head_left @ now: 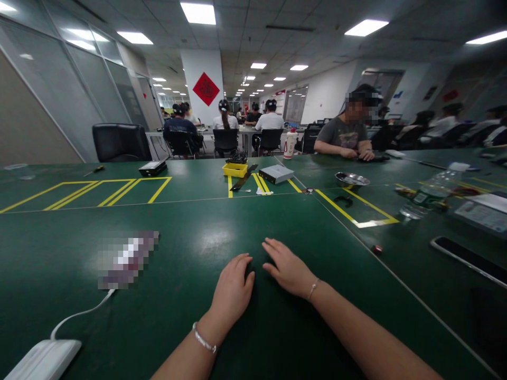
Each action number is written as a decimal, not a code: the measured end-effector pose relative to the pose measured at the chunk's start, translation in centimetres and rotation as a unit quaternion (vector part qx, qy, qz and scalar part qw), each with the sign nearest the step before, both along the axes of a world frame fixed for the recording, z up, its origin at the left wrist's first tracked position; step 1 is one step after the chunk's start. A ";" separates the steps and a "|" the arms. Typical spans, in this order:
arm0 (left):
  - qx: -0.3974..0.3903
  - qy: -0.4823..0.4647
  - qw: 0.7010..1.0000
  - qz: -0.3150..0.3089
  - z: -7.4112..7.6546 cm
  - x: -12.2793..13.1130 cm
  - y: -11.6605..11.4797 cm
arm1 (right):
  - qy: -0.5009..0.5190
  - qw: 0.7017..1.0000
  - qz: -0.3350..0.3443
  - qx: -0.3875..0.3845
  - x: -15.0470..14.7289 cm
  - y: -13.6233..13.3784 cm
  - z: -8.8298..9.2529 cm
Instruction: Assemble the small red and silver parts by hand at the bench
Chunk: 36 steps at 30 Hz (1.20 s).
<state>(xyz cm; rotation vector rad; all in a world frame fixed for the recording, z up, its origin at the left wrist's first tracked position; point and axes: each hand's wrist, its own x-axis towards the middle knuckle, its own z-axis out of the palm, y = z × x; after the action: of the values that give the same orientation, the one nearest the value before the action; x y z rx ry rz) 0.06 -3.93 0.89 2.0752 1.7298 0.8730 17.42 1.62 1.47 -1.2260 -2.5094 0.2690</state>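
Observation:
My left hand (233, 287) lies palm down on the green table mat (190, 248), fingers loosely together, holding nothing. My right hand (287, 268) rests flat beside it, fingers spread slightly and pointing left, almost touching the left hand. Both wrists wear thin bracelets. Nothing lies under or between the hands that I can see.
A white charger with cable (43, 356) sits at the near left, a blurred object (127, 258) beyond it. A phone (469, 258) and a plastic bottle (430, 198) lie to the right. A yellow tray (235, 169), grey box (276, 173) and metal dish (352, 179) stand farther back. A person (346, 134) sits opposite.

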 end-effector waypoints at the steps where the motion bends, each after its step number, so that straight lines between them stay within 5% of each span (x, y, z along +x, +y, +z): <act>1: 0.001 0.021 1.000 -0.012 -0.1 0.0 0.0 | -0.011 0.999 0.042 -0.029 -0.8 -0.6 -0.1; 4: -0.024 0.054 0.997 -0.044 0.0 0.0 0.0 | -0.021 0.990 0.106 -0.086 -0.6 -0.8 0.5; 6: -0.039 0.051 0.996 -0.059 0.1 -0.1 0.1 | -0.018 0.996 0.047 -0.077 1.5 0.4 1.4; 9: -0.045 0.033 0.997 -0.061 0.4 -0.2 0.2 | -0.050 0.977 -0.207 -0.011 6.9 2.8 2.5; 12: -0.050 0.011 0.997 -0.058 0.5 -0.2 0.2 | -0.087 0.886 -0.456 0.007 13.0 4.2 2.8; 16: -0.051 -0.004 0.997 -0.057 0.4 -0.3 0.2 | -0.077 0.796 -0.599 -0.046 18.4 4.0 2.1; 20: -0.047 -0.003 0.997 -0.060 0.4 -0.4 0.1 | -0.068 0.792 -0.600 -0.091 20.2 3.8 1.1; 36: -0.045 -0.012 0.997 -0.060 0.4 -0.4 0.1 | -0.067 0.817 -0.568 -0.073 20.9 3.7 0.5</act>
<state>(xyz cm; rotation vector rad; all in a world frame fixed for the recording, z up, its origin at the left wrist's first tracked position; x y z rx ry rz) -0.37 -3.81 1.30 2.0773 1.5830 0.7672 38.32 5.34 2.00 -2.5772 -1.4178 0.0525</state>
